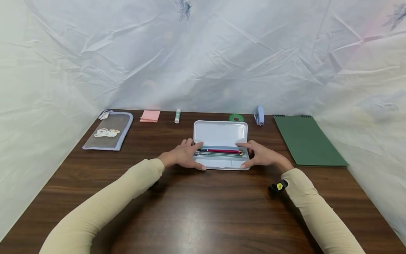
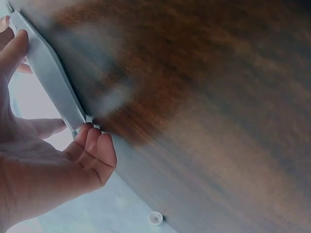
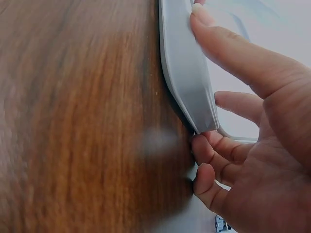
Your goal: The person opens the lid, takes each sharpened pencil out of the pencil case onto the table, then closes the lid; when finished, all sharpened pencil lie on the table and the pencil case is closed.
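Note:
A white pencil case (image 1: 215, 163) lies on the table with its lid (image 1: 220, 132) raised at the back. Several pencils (image 1: 222, 151) lie side by side in its rear compartment, tips to the right. My left hand (image 1: 184, 155) grips the case's left end, thumb at the front edge. At the opposite end my right hand (image 1: 262, 155) holds it likewise. In the left wrist view, fingertips curl against the end of the case (image 2: 56, 75). The right wrist view shows the thumb on the front wall of the case (image 3: 187, 63) and fingers around its end.
On the brown table (image 1: 190, 211), a zip pouch (image 1: 109, 137) lies at the left. Pink sticky notes (image 1: 150, 116), a glue stick (image 1: 177, 116), a green tape roll (image 1: 236, 118) and a blue stapler (image 1: 259, 115) line the back. A green notebook (image 1: 309, 141) lies right.

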`<state>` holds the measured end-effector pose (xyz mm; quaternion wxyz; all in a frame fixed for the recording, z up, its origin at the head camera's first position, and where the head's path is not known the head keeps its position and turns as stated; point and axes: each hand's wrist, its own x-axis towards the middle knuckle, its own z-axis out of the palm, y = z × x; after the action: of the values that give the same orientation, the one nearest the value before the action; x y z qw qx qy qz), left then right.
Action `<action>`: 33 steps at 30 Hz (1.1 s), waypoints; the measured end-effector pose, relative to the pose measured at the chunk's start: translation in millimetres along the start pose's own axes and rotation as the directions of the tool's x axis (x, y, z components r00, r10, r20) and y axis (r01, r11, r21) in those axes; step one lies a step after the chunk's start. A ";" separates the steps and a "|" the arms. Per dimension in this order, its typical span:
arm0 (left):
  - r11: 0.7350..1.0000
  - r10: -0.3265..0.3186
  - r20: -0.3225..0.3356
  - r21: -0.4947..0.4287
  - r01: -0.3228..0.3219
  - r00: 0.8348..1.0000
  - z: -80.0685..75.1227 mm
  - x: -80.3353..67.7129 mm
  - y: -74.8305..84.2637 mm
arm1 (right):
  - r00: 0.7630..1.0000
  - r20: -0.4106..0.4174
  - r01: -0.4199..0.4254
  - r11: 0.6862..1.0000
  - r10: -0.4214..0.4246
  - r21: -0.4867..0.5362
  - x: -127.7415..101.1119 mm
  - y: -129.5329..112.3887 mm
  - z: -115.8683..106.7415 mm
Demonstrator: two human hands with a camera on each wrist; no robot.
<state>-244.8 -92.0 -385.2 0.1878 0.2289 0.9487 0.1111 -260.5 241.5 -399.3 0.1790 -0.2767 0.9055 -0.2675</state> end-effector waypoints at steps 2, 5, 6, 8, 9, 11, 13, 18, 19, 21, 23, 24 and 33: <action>1.000 -0.002 0.006 0.013 0.002 1.000 -3.0 -0.3 0.4 | 1.000 -0.002 0.003 1.000 -0.003 -0.002 0.3 0.2 0.0; 0.999 -0.003 -0.041 0.049 0.005 0.999 -8.0 -0.2 1.2 | 1.000 -0.004 0.007 1.000 -0.007 -0.010 0.6 -0.2 0.2; 0.998 0.006 -0.077 0.067 -0.001 0.997 -9.2 0.6 1.5 | 1.000 -0.005 0.007 1.000 -0.007 -0.010 0.5 -0.7 0.1; 0.994 0.051 -0.161 0.108 -0.034 0.986 -11.0 3.2 3.0 | 1.000 -0.006 0.008 1.000 -0.008 -0.011 0.5 -1.3 -0.2; 0.989 0.089 -0.205 0.132 -0.063 0.975 -11.3 5.2 4.2 | 1.000 -0.008 0.007 1.000 -0.007 -0.011 0.4 -1.6 -0.4; 0.974 0.184 -0.265 0.176 -0.140 0.946 -11.2 11.0 7.1 | 1.000 -0.008 0.003 1.000 -0.003 -0.009 -0.1 -2.3 -0.9; 0.950 0.293 -0.266 0.190 -0.248 0.919 -11.9 17.7 11.0 | 1.000 -0.008 -0.001 1.000 0.001 -0.005 -0.3 -2.8 -1.2; 0.887 0.458 -0.098 0.127 -0.445 0.884 -17.4 40.5 25.0 | 1.000 -0.004 0.007 1.000 -0.007 0.012 -0.3 -3.3 -0.8; 0.880 0.469 -0.062 0.119 -0.460 0.881 -18.6 45.1 28.1 | 1.000 -0.003 0.005 1.000 -0.005 0.012 -0.1 -3.2 -1.0; 0.871 0.481 -0.008 0.119 -0.477 0.877 -20.8 53.4 34.7 | 1.000 0.000 0.004 1.000 -0.004 0.015 -0.1 -3.4 -1.3; 0.866 0.482 0.030 0.138 -0.481 0.876 -22.0 59.9 40.4 | 1.000 0.003 0.001 1.000 -0.001 0.013 0.3 -3.8 -1.3; 0.864 0.480 0.044 0.153 -0.481 0.876 -22.1 62.5 42.7 | 1.000 0.005 -0.002 1.000 0.002 0.012 0.8 -3.8 -1.3; 0.848 0.466 0.083 0.243 -0.472 0.881 -19.9 73.2 53.2 | 1.000 0.006 -0.007 1.000 0.007 0.024 1.6 -2.9 -2.1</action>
<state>-292.3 -13.3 -373.7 0.1340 0.4768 0.8683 0.0279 -261.6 239.4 -396.2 0.1860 -0.2722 0.9025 -0.2770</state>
